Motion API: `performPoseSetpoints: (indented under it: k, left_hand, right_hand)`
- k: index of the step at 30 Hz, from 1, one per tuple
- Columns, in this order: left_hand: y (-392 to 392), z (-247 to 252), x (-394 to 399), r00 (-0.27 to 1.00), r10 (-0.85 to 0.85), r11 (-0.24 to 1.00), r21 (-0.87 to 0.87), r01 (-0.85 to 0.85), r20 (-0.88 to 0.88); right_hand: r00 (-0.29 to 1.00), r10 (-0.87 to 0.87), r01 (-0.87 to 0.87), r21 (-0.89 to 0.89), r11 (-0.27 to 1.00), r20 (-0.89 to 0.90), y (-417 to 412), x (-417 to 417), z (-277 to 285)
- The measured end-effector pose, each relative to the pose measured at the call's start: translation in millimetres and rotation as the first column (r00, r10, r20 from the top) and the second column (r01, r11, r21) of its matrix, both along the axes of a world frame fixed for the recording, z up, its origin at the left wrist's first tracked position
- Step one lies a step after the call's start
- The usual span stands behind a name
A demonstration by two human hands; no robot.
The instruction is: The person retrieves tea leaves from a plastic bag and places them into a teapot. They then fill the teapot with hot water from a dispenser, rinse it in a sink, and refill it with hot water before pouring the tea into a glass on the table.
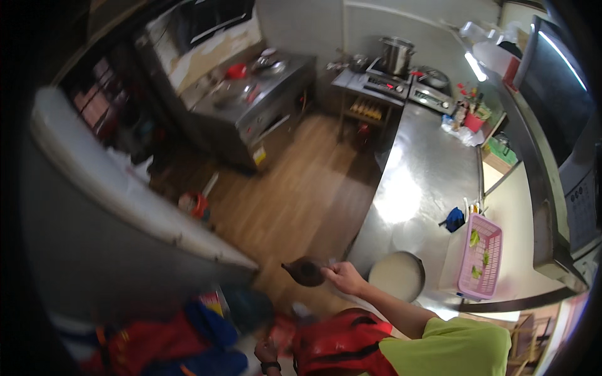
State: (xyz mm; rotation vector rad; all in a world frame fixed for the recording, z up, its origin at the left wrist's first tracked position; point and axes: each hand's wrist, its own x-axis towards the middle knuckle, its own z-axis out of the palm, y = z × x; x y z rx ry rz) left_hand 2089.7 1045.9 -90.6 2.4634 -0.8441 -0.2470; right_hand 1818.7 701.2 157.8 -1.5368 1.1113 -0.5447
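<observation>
My right hand (345, 277) is closed around the near end of a dark brown vessel (305, 271) with a pointed spout. The spout faces left, and the vessel is held above the wooden floor (301, 183). Just right of this hand, a round pan of pale, whitish contents (397, 277) sits on the steel worktop (423, 174). Low in the picture, my left hand (267, 350), with a dark band at the wrist, has curled fingers beside a blurred red thing (283, 333). Whether it grips anything is unclear. A red apron (338, 345) covers my front.
A pink plastic basket (494, 254) with a few green leaves stands along the worktop's right side. Farther back are a tall steel pot (396, 54) and a frying pan (432, 77) on cookers. A steel range (254, 108) stands across the floor. Left, a pale-topped partition (141, 188) juts in.
</observation>
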Motion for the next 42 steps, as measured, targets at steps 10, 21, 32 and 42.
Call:
performPoseSetpoints:
  k: [10,21,32,42]
  left_hand:
    - [-388,66,142,0.809,-0.588,0.794,-0.197,0.575,-0.011]
    - [-591,18,249,0.796,-0.344,0.744,0.373,0.554,-0.497]
    - [-655,-12,436,0.915,0.149,0.889,0.457,0.042,-0.374]
    - [-844,-9,653,0.962,0.097,0.945,0.326,-0.009,-0.255]
  right_hand:
    - [0.924,-0.380,0.373,-0.120,0.920,-0.035,-137,88,-19]
    - [0.820,-0.535,0.491,-0.230,0.840,-0.202,-361,174,-69]
    - [0.992,-0.110,0.097,-0.202,0.975,-0.054,-652,430,1]
    - [0.977,0.035,-0.078,-0.199,0.977,-0.212,-829,684,-29]
